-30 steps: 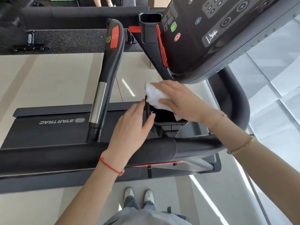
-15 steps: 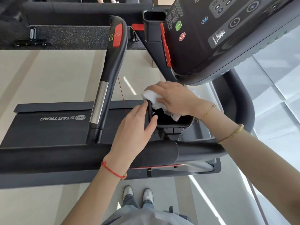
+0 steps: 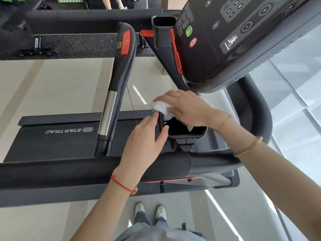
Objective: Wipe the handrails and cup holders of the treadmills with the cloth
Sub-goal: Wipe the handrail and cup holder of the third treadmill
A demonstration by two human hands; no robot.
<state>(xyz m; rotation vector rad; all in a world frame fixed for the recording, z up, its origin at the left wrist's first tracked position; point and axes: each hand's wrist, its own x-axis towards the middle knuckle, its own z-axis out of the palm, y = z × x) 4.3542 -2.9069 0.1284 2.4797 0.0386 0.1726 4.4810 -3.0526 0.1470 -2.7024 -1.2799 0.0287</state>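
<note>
A black cup holder [image 3: 196, 134] hangs below the treadmill console, in the middle of the view. My right hand [image 3: 187, 106] holds a white cloth [image 3: 160, 106] against the holder's far rim, and part of the cloth hangs down inside the holder. My left hand [image 3: 144, 145] grips the holder's left wall, thumb on the inside and fingers outside. The padded black side handrail [image 3: 69, 171] runs across the view under my left wrist. A second cup holder [image 3: 163, 30] sits at the top, next to the console.
The console [image 3: 234, 37] with its buttons overhangs at top right. A black inner handlebar [image 3: 119, 87] with a red button and a chrome grip stands left of the hands. The belt deck [image 3: 57, 141] lies below. My shoes [image 3: 150, 212] stand on pale floor.
The right hand with the cloth has slid a little toward the holder's far left rim. The left hand keeps its grip on the holder's wall.
</note>
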